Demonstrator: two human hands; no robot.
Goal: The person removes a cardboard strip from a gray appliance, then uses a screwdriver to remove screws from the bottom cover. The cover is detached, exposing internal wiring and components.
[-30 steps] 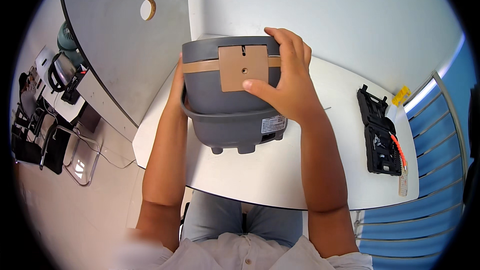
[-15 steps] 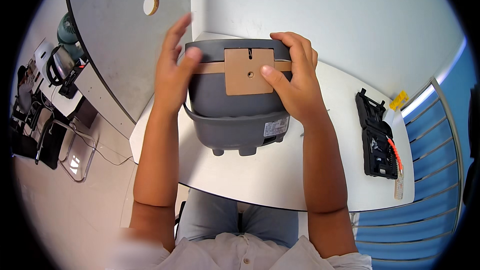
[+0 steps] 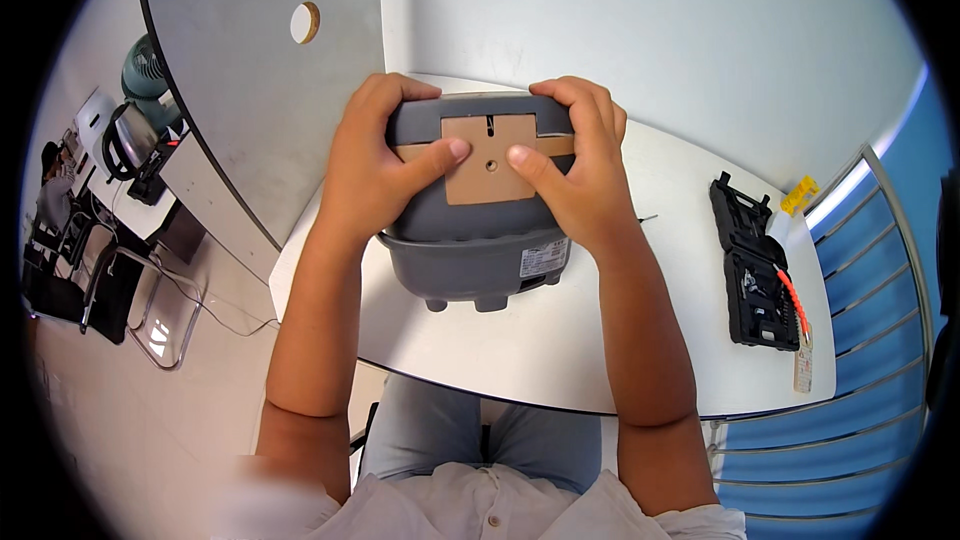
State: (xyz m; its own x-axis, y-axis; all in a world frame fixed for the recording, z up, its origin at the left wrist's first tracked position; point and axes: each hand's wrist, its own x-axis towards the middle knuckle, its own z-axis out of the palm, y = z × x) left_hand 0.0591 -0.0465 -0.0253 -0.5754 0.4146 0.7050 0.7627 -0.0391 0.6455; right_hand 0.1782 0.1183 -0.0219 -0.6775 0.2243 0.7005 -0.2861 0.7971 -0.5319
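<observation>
A dark grey rice cooker [image 3: 460, 265] is in front of me above the white table, with its stubby feet pointing toward me. A square tan plate [image 3: 490, 185] with a slot and a small screw hole covers part of its side, across a tan band. My left hand [image 3: 375, 165] grips the cooker's left side, fingers over the far edge and thumb on the plate's left edge. Mirroring it, my right hand [image 3: 585, 165] holds the right side, its thumb on the plate's right edge. Whether the cooker's underside touches the table I cannot tell.
On the table [image 3: 660, 360] at the right lies an open black tool case [image 3: 755, 285] with an orange flexible shaft [image 3: 792, 295]. A yellow object [image 3: 800, 196] sits behind it. A grey partition [image 3: 240, 70] stands left; a metal railing [image 3: 880, 345] runs along the right.
My left hand, which was raised off the cooker's left side, has closed onto it with its thumb on the plate. The cooker has shifted slightly left, my right hand still gripping it.
</observation>
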